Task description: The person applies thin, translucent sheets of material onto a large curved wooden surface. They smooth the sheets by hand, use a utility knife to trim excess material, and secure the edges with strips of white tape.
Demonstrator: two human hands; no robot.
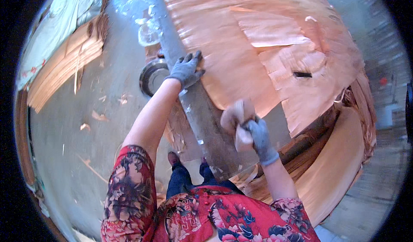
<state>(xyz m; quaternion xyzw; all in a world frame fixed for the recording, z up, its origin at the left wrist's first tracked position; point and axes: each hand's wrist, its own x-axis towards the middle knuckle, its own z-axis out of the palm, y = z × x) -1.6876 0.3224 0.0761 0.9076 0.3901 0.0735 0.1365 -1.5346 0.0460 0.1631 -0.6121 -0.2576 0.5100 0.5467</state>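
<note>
My left hand, in a grey glove, lies with its fingers spread on the near left edge of a large thin orange-tan wood veneer sheet. My right hand, also gloved, is closed around a pale piece of veneer that looks folded or curled; motion blurs it. This piece is above the bench, close to the sheet's near corner. Smaller torn veneer pieces overlap on top of the large sheet. Among them lies a small dark rectangular object.
Along the bench's left side runs a grey edge. A round dark metal basin stands beside it, left of my left arm. Stacked veneer sheets lie at far left, partly under a pale cloth. More curved veneer rests at right. Scraps litter the floor.
</note>
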